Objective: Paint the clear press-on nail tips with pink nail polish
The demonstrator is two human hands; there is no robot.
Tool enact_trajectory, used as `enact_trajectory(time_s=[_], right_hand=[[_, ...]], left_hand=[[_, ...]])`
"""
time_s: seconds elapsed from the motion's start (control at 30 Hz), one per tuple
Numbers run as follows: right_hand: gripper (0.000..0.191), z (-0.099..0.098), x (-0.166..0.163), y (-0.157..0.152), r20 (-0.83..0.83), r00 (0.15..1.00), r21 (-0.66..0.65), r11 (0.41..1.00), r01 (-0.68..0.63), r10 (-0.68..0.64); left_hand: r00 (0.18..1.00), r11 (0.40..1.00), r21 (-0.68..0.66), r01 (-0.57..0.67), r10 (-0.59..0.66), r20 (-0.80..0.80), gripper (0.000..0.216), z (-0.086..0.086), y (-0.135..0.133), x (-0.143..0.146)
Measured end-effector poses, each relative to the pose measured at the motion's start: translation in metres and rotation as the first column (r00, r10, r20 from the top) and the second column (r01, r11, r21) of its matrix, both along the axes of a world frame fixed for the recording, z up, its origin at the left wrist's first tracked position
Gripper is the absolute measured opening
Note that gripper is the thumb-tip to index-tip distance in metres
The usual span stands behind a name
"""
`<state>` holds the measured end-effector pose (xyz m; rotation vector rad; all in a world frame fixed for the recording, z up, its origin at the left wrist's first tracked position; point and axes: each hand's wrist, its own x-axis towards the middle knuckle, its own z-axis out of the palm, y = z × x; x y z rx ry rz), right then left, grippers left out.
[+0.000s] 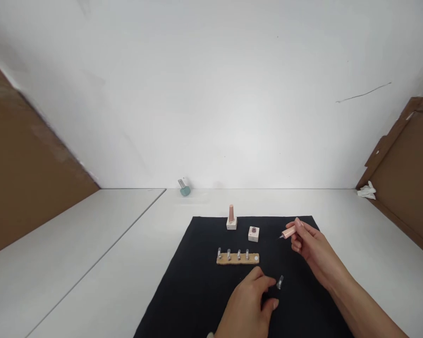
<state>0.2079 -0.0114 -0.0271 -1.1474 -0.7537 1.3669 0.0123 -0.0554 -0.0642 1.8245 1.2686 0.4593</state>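
My right hand (312,249) is closed round a pink nail-polish brush cap (289,232), brush tip pointing left, above the black mat (183,291). My left hand (252,300) pinches a small clear nail tip on a short peg (279,281), held just above the mat. Ahead of it lies a wooden strip (237,258) with several clear nail tips standing on pegs and one empty spot at its right end. Behind the strip stand an open white polish bottle (253,233) and a closed bottle with a pink cap (231,218).
A teal polish bottle (184,188) leans at the back of the white table (91,263) by the wall. Crumpled white tissue (367,191) lies at the far right. Brown cardboard panels (405,188) flank both sides.
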Motion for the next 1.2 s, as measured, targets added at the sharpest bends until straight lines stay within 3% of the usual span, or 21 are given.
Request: enact_trajectory(time_s=[0.1,0.23,0.3,0.33,0.5,0.7,0.83,0.9,1.0,1.07,1.13,1.2], right_hand=[[0.043,0.003,0.003,0.000,-0.005,1.000,-0.006,1.000,0.014,-0.014],[0.040,0.008,0.004,-0.002,-0.027,1.000,-0.027,1.000,0.000,-0.001],[0.041,0.008,0.002,-0.002,-0.029,0.999,-0.051,0.998,-0.023,0.021],[0.041,0.007,0.001,-0.002,-0.026,0.999,-0.062,0.998,-0.033,0.031],[0.042,-0.001,0.000,-0.003,-0.002,0.998,-0.087,0.994,-0.065,0.065],[0.041,-0.009,0.002,-0.001,0.065,0.990,-0.101,0.988,-0.119,0.125],[0.043,-0.009,-0.003,-0.003,0.076,0.981,-0.122,0.978,-0.171,0.181],[0.045,-0.004,-0.005,-0.006,0.111,0.967,-0.113,0.970,-0.217,0.229],[0.050,0.006,-0.010,-0.019,0.262,0.907,-0.057,0.944,-0.326,0.329],[0.054,0.011,-0.020,-0.033,0.385,0.814,-0.045,0.890,-0.454,0.435],[0.061,0.011,-0.035,-0.048,0.422,0.700,-0.116,0.800,-0.588,0.576],[0.055,0.006,-0.052,-0.061,0.449,0.645,-0.176,0.769,-0.614,0.618]], left_hand=[[0.994,0.994,0.042,-0.103,0.104,-0.020,0.009,-0.002,-0.008,-0.035],[0.911,0.890,0.247,-0.384,0.409,-0.058,0.008,0.001,0.008,-0.084],[0.922,0.905,0.204,-0.373,0.386,-0.027,0.044,0.007,0.026,-0.097],[0.941,0.931,0.156,-0.330,0.338,-0.028,0.048,0.010,0.036,-0.099],[0.986,0.983,0.079,-0.165,0.167,-0.016,0.010,0.020,0.069,-0.095],[0.993,0.993,0.031,-0.110,0.109,0.039,0.014,0.020,0.063,-0.112],[0.976,0.978,0.012,-0.208,0.207,0.068,0.039,0.015,0.050,-0.127],[0.960,0.963,0.007,-0.270,0.269,0.081,0.029,0.012,0.045,-0.128],[0.938,0.944,0.021,-0.330,0.326,0.115,0.017,0.010,0.042,-0.124],[0.924,0.931,0.035,-0.363,0.355,0.143,0.019,0.009,0.043,-0.119],[0.909,0.918,0.044,-0.393,0.381,0.167,0.020,0.008,0.044,-0.116],[0.896,0.908,0.044,-0.417,0.402,0.189,0.020,0.007,0.045,-0.113]])
